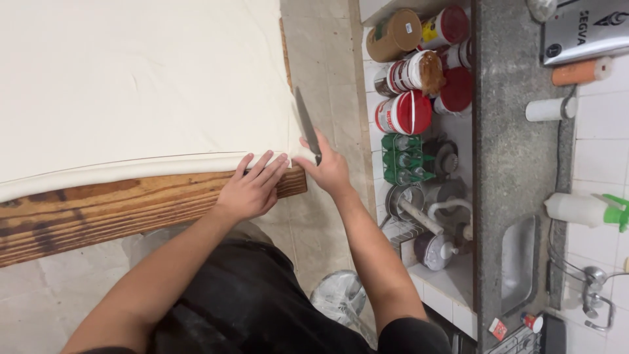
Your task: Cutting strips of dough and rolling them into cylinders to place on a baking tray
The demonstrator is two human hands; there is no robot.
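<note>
Head view: left hand [250,189] flat on dough [131,85], right hand [327,169] gripping knife [306,123].

Both bare forearms extend forward and upward from the lower edge of the view, converging toward the hands. The left hand [249,189] lies palm down with the wrist straight; its fingers [265,167] are extended, held close together and pressed flat, with the tips pointing up and to the right. The right hand [329,172], just beside those fingertips, is closed in a fist-like grip, knuckles up, thumb side toward the left hand, wrist slightly bent.
</note>
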